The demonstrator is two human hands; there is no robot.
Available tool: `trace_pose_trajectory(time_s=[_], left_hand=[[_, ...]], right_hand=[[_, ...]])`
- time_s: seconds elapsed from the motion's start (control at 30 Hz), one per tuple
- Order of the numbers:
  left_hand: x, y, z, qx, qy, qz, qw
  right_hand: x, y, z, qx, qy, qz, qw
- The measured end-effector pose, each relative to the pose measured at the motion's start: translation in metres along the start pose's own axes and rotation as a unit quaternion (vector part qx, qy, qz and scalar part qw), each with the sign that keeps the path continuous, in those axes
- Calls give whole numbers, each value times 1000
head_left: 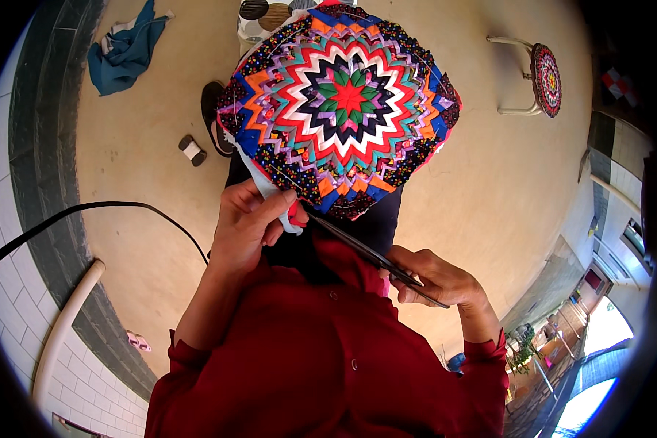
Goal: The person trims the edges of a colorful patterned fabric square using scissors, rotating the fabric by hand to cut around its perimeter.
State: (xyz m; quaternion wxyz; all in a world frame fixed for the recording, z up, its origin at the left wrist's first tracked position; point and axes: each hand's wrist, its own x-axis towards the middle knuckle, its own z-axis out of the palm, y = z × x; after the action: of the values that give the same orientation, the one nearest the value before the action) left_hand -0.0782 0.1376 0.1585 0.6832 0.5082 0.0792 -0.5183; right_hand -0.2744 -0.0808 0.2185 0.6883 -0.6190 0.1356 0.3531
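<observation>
A square patchwork cushion cover (349, 109) with rings of folded, pointed patches around a red and green star lies over my lap. At its near left corner, my left hand (244, 223) pinches the edge, where light blue backing cloth (264, 179) and a bit of red fabric show. My right hand (439, 281) is closed round dark scissors (365, 252). Their blades point up and left, with the tip close to the edge beside my left fingers. Whether the tip touches the fabric I cannot tell.
A stool (546, 80) with a patchwork seat is at the far right. Teal cloth (128, 55) lies on the floor at the far left. A small dark bundle with a pale band (193, 150) sits near my shoe (213, 109). A black cable (117, 205) curves in from the left.
</observation>
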Motion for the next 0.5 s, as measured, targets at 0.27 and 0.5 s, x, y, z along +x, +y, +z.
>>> trace_pose_trajectory(time_s=[0.27,0.5], left_hand=[[1,-3,-3,-2,-17,4,1000],[-1,0,0,-1,7,3,1000]], right_hand=[[2,5,-2,-39,-4,23,999],[15,-6,-5,-47,2,21,999]])
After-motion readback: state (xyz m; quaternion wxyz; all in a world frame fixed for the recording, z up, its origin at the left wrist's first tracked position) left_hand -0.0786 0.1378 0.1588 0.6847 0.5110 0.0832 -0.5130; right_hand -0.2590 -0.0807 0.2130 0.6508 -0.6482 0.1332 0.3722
